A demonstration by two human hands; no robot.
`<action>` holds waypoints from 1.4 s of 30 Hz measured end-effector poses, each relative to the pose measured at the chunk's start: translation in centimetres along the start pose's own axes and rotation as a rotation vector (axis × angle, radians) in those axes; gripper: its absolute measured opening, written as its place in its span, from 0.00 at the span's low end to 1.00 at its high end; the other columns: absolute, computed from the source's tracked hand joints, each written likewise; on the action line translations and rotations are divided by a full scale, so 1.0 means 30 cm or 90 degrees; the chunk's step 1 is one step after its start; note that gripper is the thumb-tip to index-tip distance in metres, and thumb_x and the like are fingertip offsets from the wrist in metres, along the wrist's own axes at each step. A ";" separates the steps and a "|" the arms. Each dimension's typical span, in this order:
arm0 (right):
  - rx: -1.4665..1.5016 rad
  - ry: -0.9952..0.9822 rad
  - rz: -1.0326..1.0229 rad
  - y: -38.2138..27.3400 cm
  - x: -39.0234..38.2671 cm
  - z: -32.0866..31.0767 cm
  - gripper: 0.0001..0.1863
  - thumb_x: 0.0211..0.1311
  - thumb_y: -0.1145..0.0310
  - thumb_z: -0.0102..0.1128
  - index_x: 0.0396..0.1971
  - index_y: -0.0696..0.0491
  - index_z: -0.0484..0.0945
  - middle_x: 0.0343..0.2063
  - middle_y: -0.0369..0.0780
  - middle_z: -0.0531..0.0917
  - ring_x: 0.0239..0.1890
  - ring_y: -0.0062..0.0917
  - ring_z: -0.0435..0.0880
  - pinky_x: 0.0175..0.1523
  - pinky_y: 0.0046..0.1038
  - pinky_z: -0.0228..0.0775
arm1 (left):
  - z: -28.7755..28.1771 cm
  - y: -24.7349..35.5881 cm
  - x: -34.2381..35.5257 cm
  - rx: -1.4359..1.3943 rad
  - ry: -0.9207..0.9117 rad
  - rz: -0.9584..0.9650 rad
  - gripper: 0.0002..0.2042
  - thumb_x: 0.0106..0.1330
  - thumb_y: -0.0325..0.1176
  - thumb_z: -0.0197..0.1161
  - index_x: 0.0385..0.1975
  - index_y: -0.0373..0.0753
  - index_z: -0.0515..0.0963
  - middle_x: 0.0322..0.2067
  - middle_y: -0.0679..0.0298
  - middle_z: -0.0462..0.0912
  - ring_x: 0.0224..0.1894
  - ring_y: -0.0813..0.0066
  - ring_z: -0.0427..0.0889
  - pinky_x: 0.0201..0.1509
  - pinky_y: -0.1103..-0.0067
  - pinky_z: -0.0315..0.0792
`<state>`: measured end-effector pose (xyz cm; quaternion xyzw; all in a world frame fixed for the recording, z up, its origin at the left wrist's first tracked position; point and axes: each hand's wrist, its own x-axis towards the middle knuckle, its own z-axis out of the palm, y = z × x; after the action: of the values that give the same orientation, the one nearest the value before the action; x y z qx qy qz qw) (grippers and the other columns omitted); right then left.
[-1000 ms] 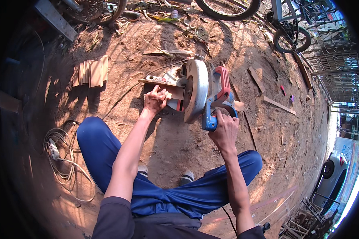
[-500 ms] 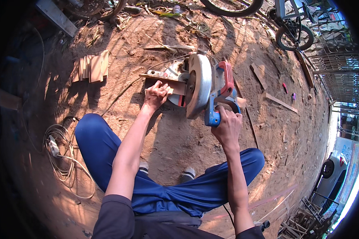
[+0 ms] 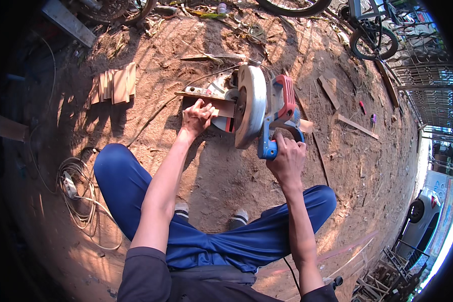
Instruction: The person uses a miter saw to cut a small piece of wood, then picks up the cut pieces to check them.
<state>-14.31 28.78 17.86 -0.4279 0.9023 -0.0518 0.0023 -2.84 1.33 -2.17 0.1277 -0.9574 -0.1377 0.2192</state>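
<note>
Stacked wood (image 3: 113, 86) and cable (image 3: 89, 199) lie left; wheel (image 3: 295, 13) above, cut off; right hand (image 3: 288, 158) grips saw (image 3: 254, 105), left hand (image 3: 197, 118) clasps board (image 3: 224, 106), partly hidden

Ahead of left hand (image 3: 198, 118): fence (image 3: 219, 98) bars way | left of it: cable (image 3: 151, 122), then slat stack (image 3: 121, 86) | right of right hand (image 3: 288, 156): thin strip (image 3: 320, 159) | between hands: saw guard (image 3: 255, 103) blocks crossing | behind both: open ground (image 3: 216, 186)
</note>
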 end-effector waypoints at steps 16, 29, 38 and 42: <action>-0.011 0.055 -0.032 0.005 -0.031 0.068 0.18 0.43 0.70 0.66 0.39 0.51 0.78 0.26 0.41 0.80 0.32 0.37 0.81 0.46 0.38 0.63 | -0.010 -0.010 0.010 -0.039 -0.022 -0.028 0.12 0.56 0.42 0.74 0.38 0.47 0.89 0.42 0.69 0.91 0.47 0.65 0.85 0.46 0.73 0.85; 0.015 0.055 -0.033 0.017 -0.030 0.077 0.18 0.43 0.74 0.64 0.38 0.53 0.75 0.24 0.42 0.81 0.30 0.38 0.81 0.45 0.37 0.63 | -0.008 -0.030 0.011 -0.063 0.011 -0.013 0.10 0.54 0.39 0.76 0.36 0.50 0.90 0.40 0.72 0.91 0.43 0.72 0.83 0.41 0.76 0.85; -0.010 0.059 -0.024 0.008 -0.037 0.081 0.22 0.45 0.72 0.64 0.45 0.56 0.77 0.26 0.42 0.81 0.32 0.36 0.81 0.46 0.37 0.64 | 0.001 -0.036 0.007 -0.074 0.013 -0.017 0.09 0.55 0.38 0.74 0.36 0.51 0.90 0.41 0.73 0.90 0.42 0.71 0.83 0.41 0.76 0.86; -0.010 0.031 -0.018 0.002 -0.042 0.071 0.26 0.45 0.71 0.65 0.49 0.57 0.77 0.27 0.42 0.81 0.34 0.36 0.81 0.47 0.37 0.64 | 0.001 -0.035 0.007 -0.103 0.021 -0.026 0.10 0.54 0.38 0.74 0.36 0.50 0.90 0.40 0.72 0.90 0.42 0.71 0.83 0.41 0.76 0.86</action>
<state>-13.44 29.60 15.68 -0.4394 0.8963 -0.0550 -0.0234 -2.85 0.32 -2.46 0.1316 -0.9366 -0.2167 0.2419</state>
